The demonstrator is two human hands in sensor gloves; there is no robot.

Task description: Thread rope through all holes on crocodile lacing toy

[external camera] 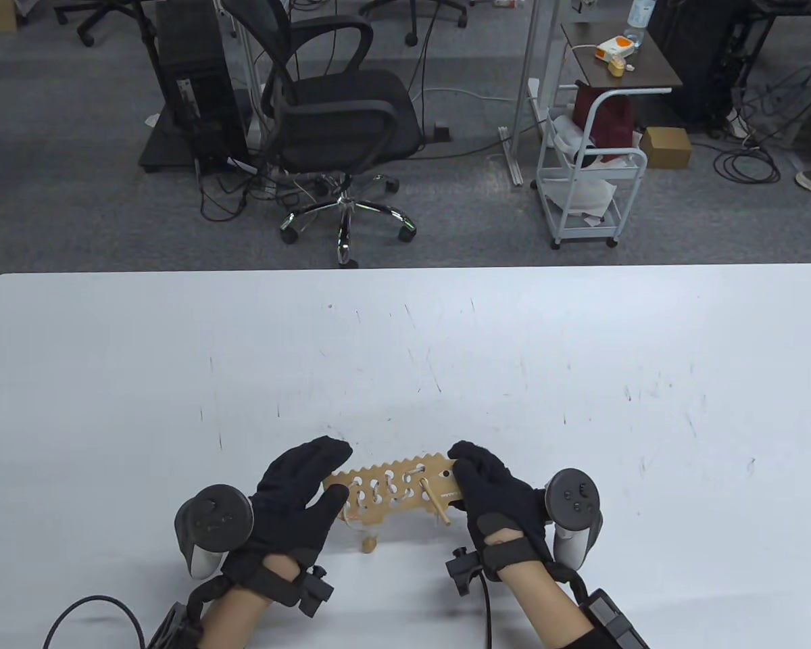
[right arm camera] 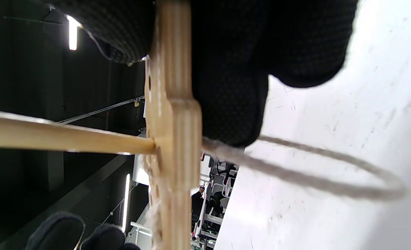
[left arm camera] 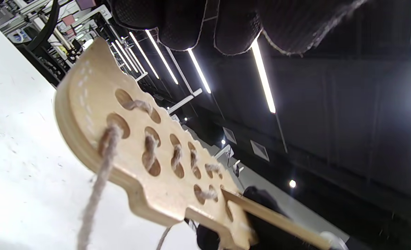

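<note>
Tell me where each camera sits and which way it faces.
Table view: above the near edge, looking down; left hand and right hand hold the crocodile.
Left wrist view: low by the table, facing up along the crocodile; fingertips on top.
Right wrist view: edge-on to the crocodile; fingers grip it.
Shared: crocodile, rope.

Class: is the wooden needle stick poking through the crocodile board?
Yes: the needle stick passes through the crocodile board, rope trailing behind.

Both hands wore black knit gloves: left hand [external camera: 297,500], right hand [external camera: 493,503], each carrying grey trackers, black wrist straps, cables.
</note>
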